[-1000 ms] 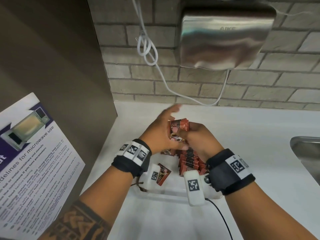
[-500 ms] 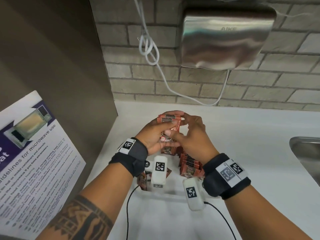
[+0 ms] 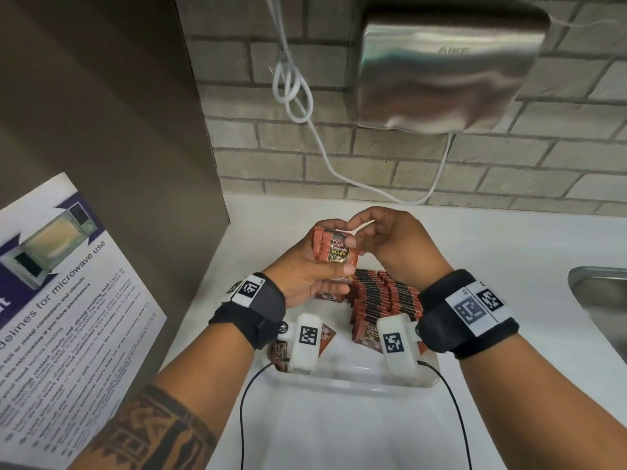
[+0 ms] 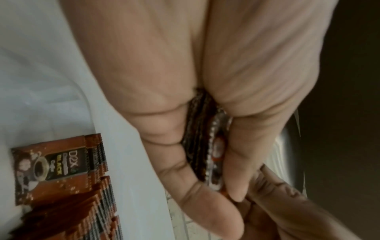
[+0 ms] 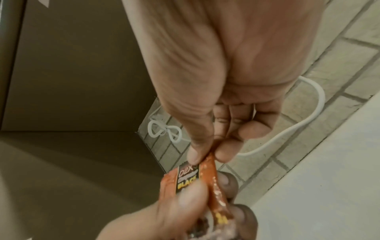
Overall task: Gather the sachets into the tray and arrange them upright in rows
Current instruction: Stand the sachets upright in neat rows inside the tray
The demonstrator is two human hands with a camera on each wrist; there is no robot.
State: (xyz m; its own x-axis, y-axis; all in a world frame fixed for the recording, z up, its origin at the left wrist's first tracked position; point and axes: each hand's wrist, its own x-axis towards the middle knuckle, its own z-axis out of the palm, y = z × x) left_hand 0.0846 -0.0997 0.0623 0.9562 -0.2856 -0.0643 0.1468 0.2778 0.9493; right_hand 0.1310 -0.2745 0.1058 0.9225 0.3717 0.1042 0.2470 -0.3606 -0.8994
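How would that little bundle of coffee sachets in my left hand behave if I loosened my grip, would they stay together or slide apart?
Likely slide apart: the bundle of sachets is loose glossy packets, held together only by the left hand. Probably light and bendy, since the right hand pinches one corner with just thumb and fingertip. Set down alone they would probably topple; the rows in the tray lean on each other.

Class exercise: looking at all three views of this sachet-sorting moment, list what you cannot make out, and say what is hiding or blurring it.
- Number of sachets in the bundle: head view, the left hand covers them; left wrist view is blurred.
- Near left part of the tray: head view, wrist cameras hide it.
- Sink: cut off by the right edge.
- Small poster text: too small.
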